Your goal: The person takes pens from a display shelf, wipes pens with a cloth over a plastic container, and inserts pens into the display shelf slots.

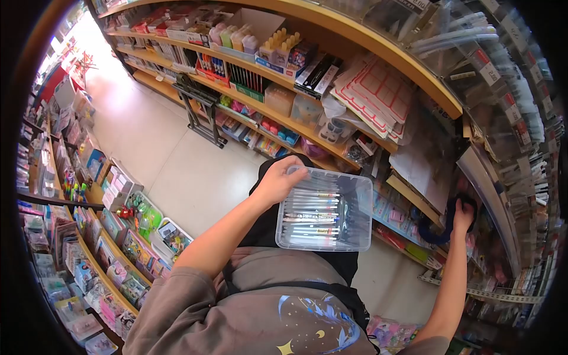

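My left hand (283,180) grips the upper left rim of a clear plastic box (355,228) in front of my body. Inside the box lie several slim pens (310,216), stacked side by side. Out to the right, beside the shelving, my right hand (463,216) is closed on a dark blue cloth (436,231), which hangs in a loop around it. Part of its fingers is hidden by the cloth.
Wooden shelves (355,145) with boxed stationery run across the top. White sheets with red frames (373,94) lie on one. Packaged goods hang at the right. A black metal folding frame (198,109) stands on the floor. More goods fill the racks (109,260) at the left.
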The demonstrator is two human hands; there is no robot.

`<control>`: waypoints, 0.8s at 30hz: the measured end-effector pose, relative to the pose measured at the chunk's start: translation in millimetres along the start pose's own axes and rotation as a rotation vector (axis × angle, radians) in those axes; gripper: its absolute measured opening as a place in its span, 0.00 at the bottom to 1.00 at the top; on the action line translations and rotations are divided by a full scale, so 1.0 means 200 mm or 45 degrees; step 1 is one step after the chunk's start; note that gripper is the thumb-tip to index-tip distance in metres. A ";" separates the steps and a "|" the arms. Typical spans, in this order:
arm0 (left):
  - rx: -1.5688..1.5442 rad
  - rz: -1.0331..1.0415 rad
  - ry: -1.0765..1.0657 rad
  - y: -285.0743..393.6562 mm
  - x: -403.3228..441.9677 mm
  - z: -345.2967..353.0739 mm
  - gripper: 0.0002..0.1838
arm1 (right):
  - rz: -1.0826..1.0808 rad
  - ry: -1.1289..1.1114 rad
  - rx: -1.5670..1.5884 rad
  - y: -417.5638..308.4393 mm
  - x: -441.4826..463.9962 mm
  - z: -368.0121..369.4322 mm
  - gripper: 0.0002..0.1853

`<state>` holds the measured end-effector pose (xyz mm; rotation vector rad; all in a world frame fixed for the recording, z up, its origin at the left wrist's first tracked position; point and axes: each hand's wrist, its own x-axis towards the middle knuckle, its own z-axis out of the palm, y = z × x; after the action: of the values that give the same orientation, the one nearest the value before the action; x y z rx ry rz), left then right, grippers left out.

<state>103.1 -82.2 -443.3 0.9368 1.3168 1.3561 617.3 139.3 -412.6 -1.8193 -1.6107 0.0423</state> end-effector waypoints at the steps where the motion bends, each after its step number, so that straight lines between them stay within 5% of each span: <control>1: -0.006 -0.006 -0.009 0.01 0.00 0.01 0.10 | 0.056 0.035 -0.124 0.07 0.02 0.02 0.18; 4: 0.020 -0.007 -0.010 0.02 0.01 0.00 0.09 | 0.168 -0.163 -0.008 0.28 0.02 0.11 0.16; 7: -0.003 -0.002 -0.026 0.04 0.00 0.00 0.09 | -0.104 -0.240 -0.244 0.37 0.08 0.11 0.12; 12: 0.182 -0.033 -0.063 0.04 0.02 -0.02 0.10 | 0.029 -0.212 -0.122 0.37 0.10 0.04 0.08; 14: 0.331 -0.122 -0.093 0.09 0.03 -0.02 0.10 | 0.496 -0.110 0.655 0.41 0.15 0.03 0.12; 15: 0.529 0.046 -0.040 0.10 0.04 -0.01 0.12 | 0.723 -0.047 1.047 0.42 0.16 0.02 0.14; 16: 0.726 0.220 0.013 0.10 0.04 0.00 0.13 | 0.792 -0.245 1.236 0.43 0.19 -0.06 0.08; 18: 1.189 0.626 0.065 0.19 0.04 0.01 0.19 | 0.849 -0.309 1.505 0.21 0.15 -0.15 0.11; 21: 1.598 0.955 -0.187 0.31 0.05 0.08 0.16 | 0.883 -0.464 1.788 -0.26 -0.01 -0.29 0.17; 24: 1.743 0.965 -0.774 0.24 0.07 0.17 0.12 | 0.833 -0.668 1.928 -0.45 -0.13 -0.35 0.21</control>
<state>125.9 -56.8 -393.3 2.7060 1.3345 0.3206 566.1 82.5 -325.4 -0.9442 -0.6414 1.6281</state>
